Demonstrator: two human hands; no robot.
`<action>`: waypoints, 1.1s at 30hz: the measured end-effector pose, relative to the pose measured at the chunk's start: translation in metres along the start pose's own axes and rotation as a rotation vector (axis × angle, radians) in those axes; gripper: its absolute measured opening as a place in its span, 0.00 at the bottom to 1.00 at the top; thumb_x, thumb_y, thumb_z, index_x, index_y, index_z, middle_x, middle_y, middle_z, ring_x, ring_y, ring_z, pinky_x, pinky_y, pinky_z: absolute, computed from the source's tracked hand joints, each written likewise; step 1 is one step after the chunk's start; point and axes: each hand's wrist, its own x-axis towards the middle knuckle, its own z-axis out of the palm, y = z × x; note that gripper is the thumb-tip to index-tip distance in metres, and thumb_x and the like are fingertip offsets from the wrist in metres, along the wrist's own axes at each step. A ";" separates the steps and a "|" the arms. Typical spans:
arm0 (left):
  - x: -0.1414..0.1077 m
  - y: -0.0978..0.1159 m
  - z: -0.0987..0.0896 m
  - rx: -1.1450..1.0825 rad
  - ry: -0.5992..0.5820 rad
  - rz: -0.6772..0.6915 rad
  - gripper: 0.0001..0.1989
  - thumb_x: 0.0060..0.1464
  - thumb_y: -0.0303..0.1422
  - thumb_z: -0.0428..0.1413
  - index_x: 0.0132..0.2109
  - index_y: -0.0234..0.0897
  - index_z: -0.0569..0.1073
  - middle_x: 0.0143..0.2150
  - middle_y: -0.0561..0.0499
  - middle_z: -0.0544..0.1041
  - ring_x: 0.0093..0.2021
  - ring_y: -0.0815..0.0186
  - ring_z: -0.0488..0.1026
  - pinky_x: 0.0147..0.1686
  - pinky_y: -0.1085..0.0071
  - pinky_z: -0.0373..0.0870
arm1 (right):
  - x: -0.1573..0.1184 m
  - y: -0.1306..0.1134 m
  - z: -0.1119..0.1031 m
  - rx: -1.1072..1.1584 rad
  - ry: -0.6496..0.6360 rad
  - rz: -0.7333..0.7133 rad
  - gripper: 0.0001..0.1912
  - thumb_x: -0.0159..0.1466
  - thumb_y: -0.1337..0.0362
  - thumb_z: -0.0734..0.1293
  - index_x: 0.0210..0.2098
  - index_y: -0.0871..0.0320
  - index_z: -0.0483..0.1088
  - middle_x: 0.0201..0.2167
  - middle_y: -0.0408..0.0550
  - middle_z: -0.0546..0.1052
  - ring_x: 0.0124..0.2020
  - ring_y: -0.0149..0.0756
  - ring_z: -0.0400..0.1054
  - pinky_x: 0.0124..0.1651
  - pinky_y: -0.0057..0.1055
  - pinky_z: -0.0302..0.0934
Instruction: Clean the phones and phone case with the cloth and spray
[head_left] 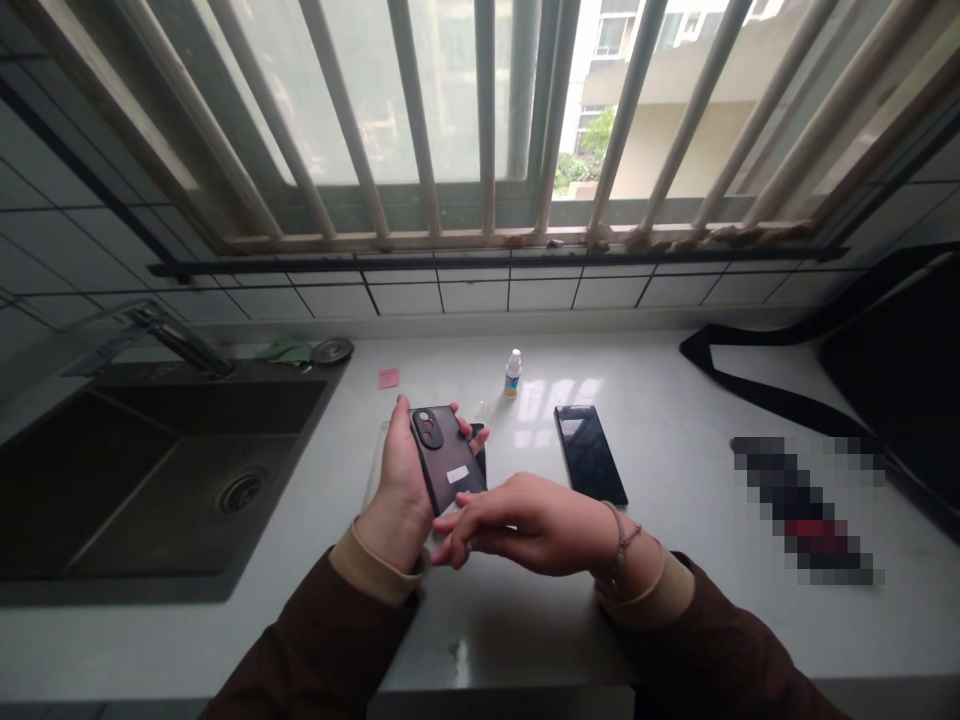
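My left hand [397, 465] is wrapped around a dark, see-through phone case [450, 450] with a black camera surround and a small white label. Skin tones show through the camera holes. At the case's lower end, the bent fingers of my right hand [510, 525] close on its edge, near a whitish, see-through patch I cannot make out. Partly hidden behind the left hand is a dark flat thing on the counter. A black smartphone [591, 455] lies face up to the right. Beyond the hands stands a small white bottle [513, 376] with a coloured label.
A dark sink [292, 490] with a faucet [180, 335] is on the left. On the white counter [667, 620] lies a pink sticky note [388, 378]. A green cloth [285, 351] and a metal drain cover [332, 350] sit behind the sink. A black bag [900, 350] with its strap occupies the right.
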 end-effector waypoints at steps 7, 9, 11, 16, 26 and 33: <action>0.000 0.004 0.006 0.054 -0.026 -0.024 0.35 0.71 0.55 0.42 0.48 0.27 0.80 0.34 0.36 0.83 0.34 0.51 0.83 0.40 0.53 0.83 | -0.011 0.017 -0.017 0.485 0.349 0.129 0.14 0.76 0.53 0.65 0.48 0.57 0.75 0.53 0.58 0.84 0.52 0.46 0.82 0.54 0.47 0.78; -0.001 0.004 0.007 0.096 -0.065 -0.084 0.35 0.72 0.53 0.42 0.51 0.25 0.80 0.38 0.34 0.84 0.34 0.50 0.83 0.37 0.55 0.82 | -0.010 0.030 -0.017 0.422 0.723 0.143 0.15 0.77 0.52 0.64 0.52 0.54 0.74 0.56 0.57 0.83 0.52 0.45 0.82 0.53 0.48 0.78; -0.001 0.003 0.007 0.134 -0.089 -0.127 0.34 0.73 0.51 0.43 0.53 0.23 0.80 0.41 0.33 0.85 0.35 0.50 0.84 0.37 0.56 0.82 | -0.009 0.041 -0.017 0.214 0.998 0.186 0.16 0.77 0.52 0.64 0.53 0.54 0.75 0.56 0.56 0.83 0.54 0.46 0.80 0.57 0.50 0.76; 0.000 -0.008 0.009 0.126 -0.108 -0.250 0.30 0.75 0.46 0.44 0.52 0.22 0.80 0.37 0.34 0.85 0.31 0.54 0.83 0.35 0.61 0.82 | -0.007 0.047 -0.013 -0.220 1.085 0.245 0.15 0.77 0.55 0.63 0.53 0.54 0.78 0.54 0.53 0.83 0.56 0.45 0.79 0.62 0.48 0.72; -0.006 -0.018 0.012 0.036 -0.138 -0.362 0.30 0.73 0.51 0.47 0.53 0.26 0.80 0.40 0.34 0.86 0.39 0.50 0.85 0.44 0.56 0.83 | -0.001 0.048 0.004 -0.678 0.799 0.329 0.15 0.78 0.64 0.59 0.57 0.52 0.75 0.52 0.50 0.85 0.48 0.46 0.83 0.50 0.39 0.78; 0.002 -0.017 0.009 0.034 -0.127 -0.221 0.11 0.71 0.26 0.53 0.45 0.28 0.80 0.34 0.42 0.85 0.29 0.64 0.82 0.38 0.70 0.82 | -0.003 0.046 -0.002 -0.623 0.627 0.174 0.15 0.78 0.69 0.58 0.56 0.51 0.74 0.59 0.49 0.82 0.65 0.44 0.74 0.72 0.50 0.66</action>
